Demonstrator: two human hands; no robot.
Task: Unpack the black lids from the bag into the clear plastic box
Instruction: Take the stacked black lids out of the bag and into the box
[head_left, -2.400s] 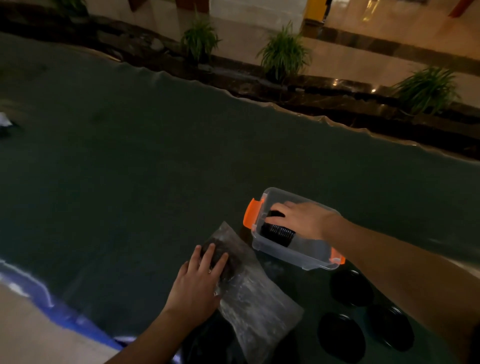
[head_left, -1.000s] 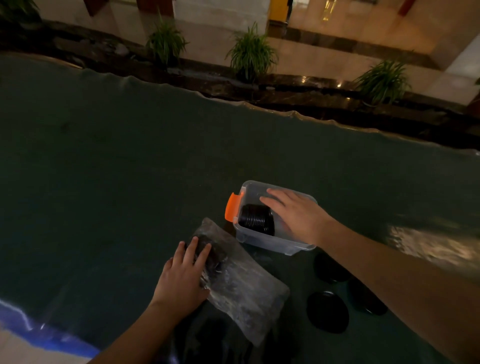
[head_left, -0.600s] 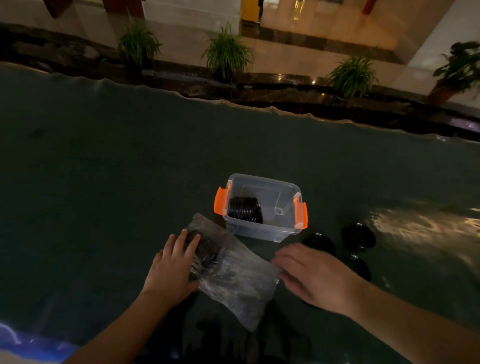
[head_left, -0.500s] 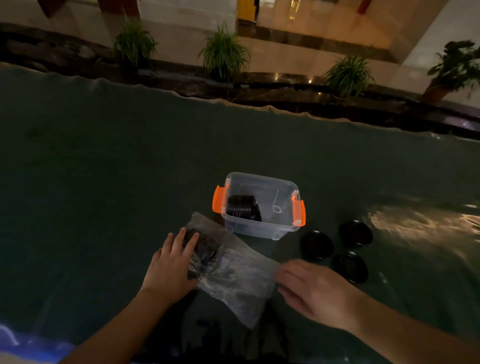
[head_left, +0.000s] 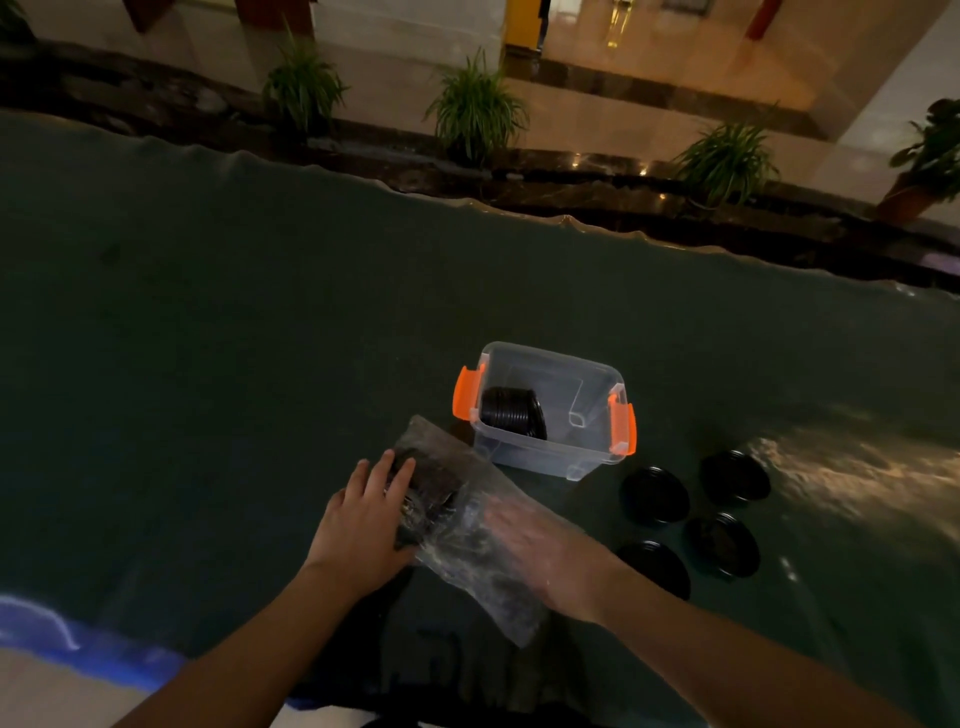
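A clear plastic bag (head_left: 498, 582) lies on the dark green table cloth, with a dark clump of black lids (head_left: 434, 486) in its far end. My left hand (head_left: 363, 525) presses down on that end, fingers spread over the lids. My right hand (head_left: 530, 540) is inside the bag's open near end. It shows blurred through the plastic, fingers stretched toward the lids. The clear plastic box (head_left: 545, 454) with orange latches stands just beyond the bag, lid off. A stack of black lids (head_left: 511, 413) rests on edge in its left half.
Several black round containers (head_left: 653, 496) sit on the cloth right of the box. The table's far edge (head_left: 571, 221) runs across the view, with potted plants (head_left: 475, 111) and a tiled floor behind it. A blue and white strip (head_left: 62, 634) marks the near left edge.
My right hand left the box, where the stack of lids now stays. It came back toward me and slid into the bag's open end. My left hand stayed on the bag.
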